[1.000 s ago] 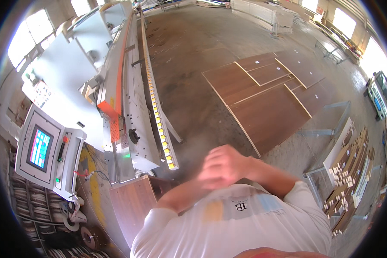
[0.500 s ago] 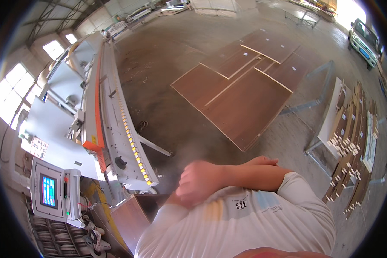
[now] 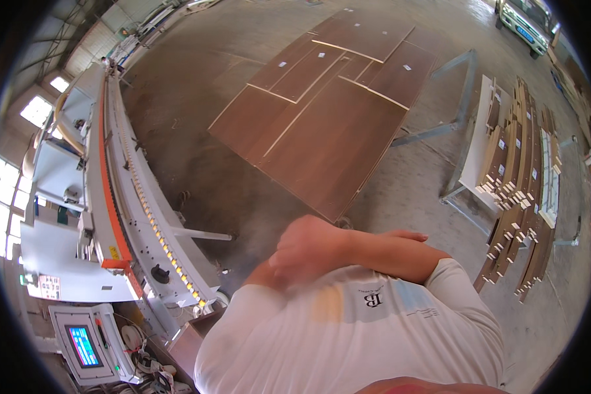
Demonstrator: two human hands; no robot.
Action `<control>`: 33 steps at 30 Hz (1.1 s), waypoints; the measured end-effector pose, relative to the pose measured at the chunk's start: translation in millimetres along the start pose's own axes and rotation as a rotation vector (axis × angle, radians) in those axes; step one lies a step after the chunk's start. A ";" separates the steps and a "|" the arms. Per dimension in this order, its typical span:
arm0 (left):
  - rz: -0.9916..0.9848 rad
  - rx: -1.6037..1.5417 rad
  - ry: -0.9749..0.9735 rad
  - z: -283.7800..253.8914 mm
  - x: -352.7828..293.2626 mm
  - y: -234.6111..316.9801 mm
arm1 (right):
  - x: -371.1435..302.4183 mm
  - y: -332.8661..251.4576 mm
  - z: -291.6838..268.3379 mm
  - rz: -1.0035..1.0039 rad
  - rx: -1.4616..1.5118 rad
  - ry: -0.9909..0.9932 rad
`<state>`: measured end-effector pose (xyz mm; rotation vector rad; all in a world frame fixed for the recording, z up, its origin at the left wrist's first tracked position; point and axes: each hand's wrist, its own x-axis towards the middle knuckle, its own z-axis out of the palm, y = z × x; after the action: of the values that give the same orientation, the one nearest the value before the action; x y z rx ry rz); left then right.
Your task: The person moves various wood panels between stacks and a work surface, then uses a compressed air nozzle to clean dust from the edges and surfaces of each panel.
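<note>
My forearms are folded across my chest, over a white T-shirt (image 3: 374,328). The right hand (image 3: 308,246) lies at my left upper arm, its fingers curled and a little blurred. From beneath the right forearm, my left hand (image 3: 407,235) shows only in part, its fingers stretched out to the right with nothing in them. Neither hand touches a workpiece. Nearest in front of them are several flat brown wood-look panels (image 3: 335,144) with pale edges, laid close together low down.
A long grey machine (image 3: 138,230) with an orange strip and a row of yellow pads runs along the left. Its control box (image 3: 82,345) has a lit screen. Brown strips (image 3: 505,164) are stacked at right, beside a metal frame (image 3: 463,98). A car (image 3: 525,26) stands far right.
My view has turned, so the machine and panels sit further left and the panels higher in the picture. My arms stay folded.
</note>
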<state>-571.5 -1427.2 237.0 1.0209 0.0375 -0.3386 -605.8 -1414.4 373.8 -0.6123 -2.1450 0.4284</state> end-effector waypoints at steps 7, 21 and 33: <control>-0.014 -0.026 -0.101 -74.9 65.2 36.3 | -11.3 94.4 -68.4 0.193 -0.050 -0.040; -0.063 -0.306 0.503 -255.2 78.6 47.5 | -149.8 303.4 -153.4 1.193 0.045 0.315; -0.469 -0.293 1.260 -335.1 -36.7 -91.6 | -443.9 519.1 -169.1 1.463 0.096 0.562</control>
<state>-590.9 -1179.5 -8.5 0.7833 1.4354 -0.0567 -94.0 -1222.9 -69.5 -1.9163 -0.8323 0.9400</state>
